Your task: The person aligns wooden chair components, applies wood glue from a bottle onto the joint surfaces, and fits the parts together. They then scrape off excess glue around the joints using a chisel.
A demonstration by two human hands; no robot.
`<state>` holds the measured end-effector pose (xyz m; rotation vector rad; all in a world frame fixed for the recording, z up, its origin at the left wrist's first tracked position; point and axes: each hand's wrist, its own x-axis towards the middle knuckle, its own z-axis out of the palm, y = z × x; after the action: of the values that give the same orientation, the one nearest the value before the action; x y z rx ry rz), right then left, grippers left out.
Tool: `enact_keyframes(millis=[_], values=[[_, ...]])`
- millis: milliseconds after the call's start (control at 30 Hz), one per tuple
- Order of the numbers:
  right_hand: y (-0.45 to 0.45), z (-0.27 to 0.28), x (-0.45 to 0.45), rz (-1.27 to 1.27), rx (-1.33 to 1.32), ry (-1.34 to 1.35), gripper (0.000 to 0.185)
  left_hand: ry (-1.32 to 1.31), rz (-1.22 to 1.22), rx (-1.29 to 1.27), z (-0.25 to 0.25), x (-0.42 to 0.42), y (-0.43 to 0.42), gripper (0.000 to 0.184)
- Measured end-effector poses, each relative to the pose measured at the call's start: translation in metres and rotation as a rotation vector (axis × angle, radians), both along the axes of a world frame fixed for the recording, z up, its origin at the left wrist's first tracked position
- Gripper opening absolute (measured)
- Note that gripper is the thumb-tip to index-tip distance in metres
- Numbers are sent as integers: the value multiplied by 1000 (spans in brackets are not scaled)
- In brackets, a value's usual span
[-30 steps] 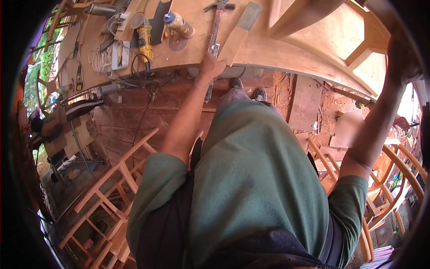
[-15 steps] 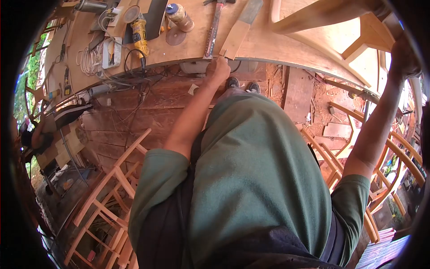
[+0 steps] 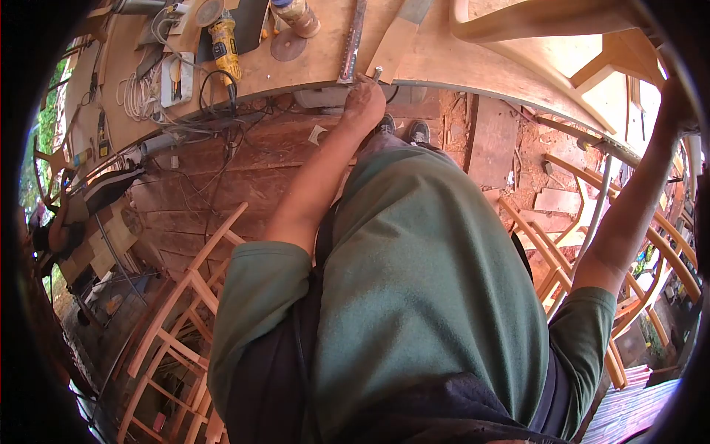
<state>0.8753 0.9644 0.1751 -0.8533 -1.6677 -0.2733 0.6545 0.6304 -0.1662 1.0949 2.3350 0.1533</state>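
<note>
My left hand (image 3: pixel 364 103) is closed at the front edge of the workbench (image 3: pixel 296 78). From its fingers sticks a small metal piece (image 3: pixel 378 73), perhaps a bolt; most of it is hidden. Just beyond lies the handle of a hammer (image 3: pixel 353 44), its head out of view. A flat tapered wooden piece (image 3: pixel 399 46) lies alongside. At the dark right edge, my right hand (image 3: pixel 679 107) appears wrapped around part of a wooden chair frame (image 3: pixel 547 21) resting on the bench. Shadow hides its fingers in part.
On the bench's left lie a yellow angle grinder (image 3: pixel 225 50), a jar (image 3: pixel 297 16), a round disc (image 3: pixel 288 46), and a power strip (image 3: pixel 177 80) with tangled cords. Wooden chair frames (image 3: pixel 188 296) stand on the floor at both sides. A person is at far left.
The view has shifted so the bench sits higher. My left hand has turned slightly and the metal piece now shows above it. My right hand stays by the chair frame.
</note>
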Motion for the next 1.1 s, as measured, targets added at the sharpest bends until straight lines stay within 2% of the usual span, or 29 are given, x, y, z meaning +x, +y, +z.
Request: enact_keyframes(millis=[133, 233, 333, 433, 533, 633, 800, 900, 1000, 1100], values=[[11, -3, 6, 44, 14, 5, 50, 96, -104, -32, 2, 2, -7, 54], [11, -3, 4, 23, 103, -22, 49, 79, -120, -40, 3, 3, -15, 49], [4, 2, 1, -30, -1, -24, 49, 47, -123, -109, 2, -3, -21, 43], [4, 2, 3, -42, 45, -54, 48, -50, -228, -42, 15, -13, -25, 34], [9, -2, 2, -37, 67, -39, 48, -716, 298, 75, 13, -18, -13, 29], [2, 3, 2, -58, 54, -59, 49, -1016, 499, 140, 2, -11, -8, 30], [4, 2, 2, -60, 102, -81, 50, -1126, 579, 160, -4, -16, -20, 29], [8, 0, 5, -59, 111, -81, 51, -1046, 577, 129, 3, -18, -28, 34], [12, 0, 9, -54, 142, -124, 52, -803, 498, 126, 9, -23, -29, 38], [7, 1, 3, -37, 63, -70, 52, -218, 229, 161, 10, -36, -13, 37]])
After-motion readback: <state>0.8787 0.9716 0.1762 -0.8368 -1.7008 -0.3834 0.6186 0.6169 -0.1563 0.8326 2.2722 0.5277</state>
